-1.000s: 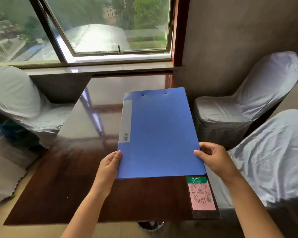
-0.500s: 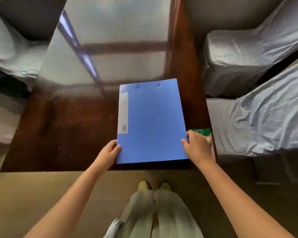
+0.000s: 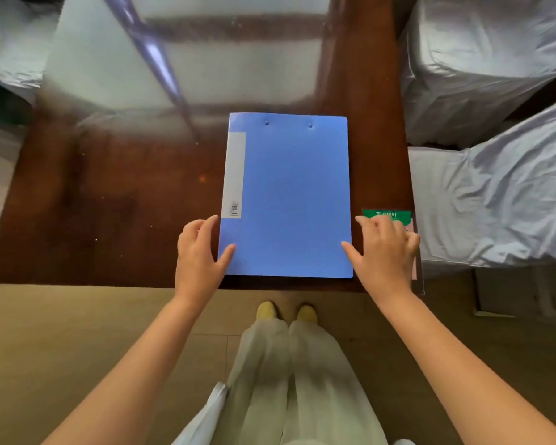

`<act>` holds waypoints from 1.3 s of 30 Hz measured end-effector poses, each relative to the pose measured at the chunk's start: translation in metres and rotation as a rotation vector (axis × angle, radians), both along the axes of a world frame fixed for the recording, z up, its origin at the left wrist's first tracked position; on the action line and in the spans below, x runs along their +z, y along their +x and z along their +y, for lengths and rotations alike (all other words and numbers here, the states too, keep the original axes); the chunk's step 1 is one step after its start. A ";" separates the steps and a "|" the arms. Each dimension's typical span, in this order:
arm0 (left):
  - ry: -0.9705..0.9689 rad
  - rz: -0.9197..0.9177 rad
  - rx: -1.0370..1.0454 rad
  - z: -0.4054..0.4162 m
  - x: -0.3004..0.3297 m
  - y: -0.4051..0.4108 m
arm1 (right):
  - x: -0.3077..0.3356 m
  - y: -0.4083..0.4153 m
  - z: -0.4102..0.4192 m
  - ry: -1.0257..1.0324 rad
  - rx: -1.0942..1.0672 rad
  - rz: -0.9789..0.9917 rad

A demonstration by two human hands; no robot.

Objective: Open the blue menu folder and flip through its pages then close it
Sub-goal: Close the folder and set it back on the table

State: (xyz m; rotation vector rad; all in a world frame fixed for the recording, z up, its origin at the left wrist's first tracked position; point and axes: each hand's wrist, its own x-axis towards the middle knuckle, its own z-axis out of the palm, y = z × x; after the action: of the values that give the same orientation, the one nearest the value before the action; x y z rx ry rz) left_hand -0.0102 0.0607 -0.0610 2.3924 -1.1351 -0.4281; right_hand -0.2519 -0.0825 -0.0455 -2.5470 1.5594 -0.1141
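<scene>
The blue menu folder point(image 3: 289, 194) lies closed and flat on the dark wooden table point(image 3: 126, 203), near its front right corner, spine with a grey label strip on the left. My left hand point(image 3: 199, 252) rests at the folder's lower left edge, thumb on the cover, fingers spread. At the lower right edge is my right hand point(image 3: 382, 248), its thumb touching the cover and its fingers spread beside the folder.
A green and pink card in a clear stand point(image 3: 395, 220) lies at the table's right edge, partly under my right hand. Chairs in white covers point(image 3: 495, 187) stand close on the right, another at far left point(image 3: 0, 43). The table's front edge is just below the folder.
The folder has come down from a raised tilt to lie flat on the table. The view has tipped down. Both hands have loosened from gripping its edges to resting beside it.
</scene>
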 end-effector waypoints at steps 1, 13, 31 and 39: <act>-0.015 -0.031 -0.092 0.003 0.001 -0.004 | 0.000 -0.001 0.004 -0.004 0.102 -0.011; 0.167 -0.188 -0.579 0.020 0.000 -0.026 | -0.018 -0.018 0.032 0.122 0.460 0.178; 0.104 -0.284 -0.628 0.023 -0.012 -0.018 | -0.025 -0.038 0.024 0.060 0.465 0.075; 0.064 -0.290 -0.652 0.023 -0.013 -0.017 | -0.029 -0.045 0.023 0.031 0.481 0.031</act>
State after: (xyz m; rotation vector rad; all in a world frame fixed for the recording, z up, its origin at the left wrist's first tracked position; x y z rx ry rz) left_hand -0.0269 0.0842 -0.0743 2.1290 -2.0673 -0.3231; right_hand -0.2970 -0.0594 -0.0744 -2.8226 0.9062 0.0072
